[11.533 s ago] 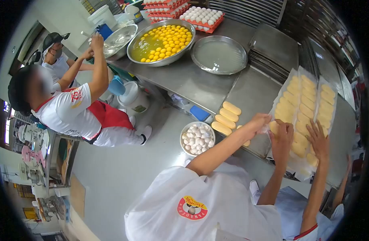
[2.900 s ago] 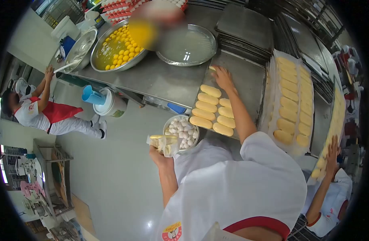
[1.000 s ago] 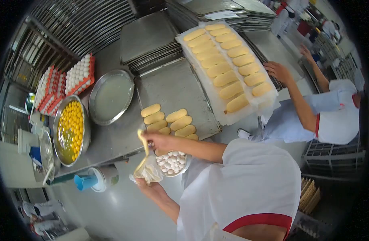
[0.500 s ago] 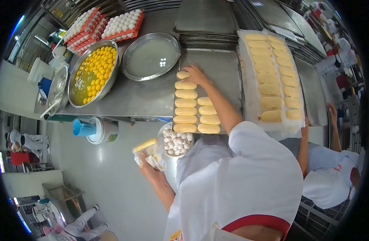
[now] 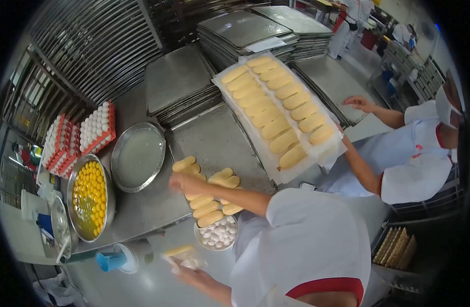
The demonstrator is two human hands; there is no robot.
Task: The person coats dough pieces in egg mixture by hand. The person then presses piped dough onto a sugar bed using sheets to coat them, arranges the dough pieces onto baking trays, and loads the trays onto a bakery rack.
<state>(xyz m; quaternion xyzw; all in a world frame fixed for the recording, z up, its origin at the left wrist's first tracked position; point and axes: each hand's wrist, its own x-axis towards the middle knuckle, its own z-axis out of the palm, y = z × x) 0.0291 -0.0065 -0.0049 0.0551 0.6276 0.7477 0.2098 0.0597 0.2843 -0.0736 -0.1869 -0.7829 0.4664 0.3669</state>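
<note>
One ladyfinger [image 5: 177, 250], probably light, spongy and easily dented, best lifted by a gentle mid-length pinch, lies with crumpled paper [image 5: 195, 259] in the left hand's [image 5: 188, 272] grip. Beyond, the blurred right hand [image 5: 186, 183] is over loose ladyfingers [image 5: 205, 209] on a metal tray [image 5: 209, 133]; whether it holds any, I cannot tell. Farther, papered rows [image 5: 275, 127] lie well apart.

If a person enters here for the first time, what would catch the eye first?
Probably the bowl of bright yellow yolks at the picture's left, beside stacked egg trays. Then two rows of pale oblong pieces on white paper, right of centre, and the left hand, lower down, holding a similar piece.
</note>
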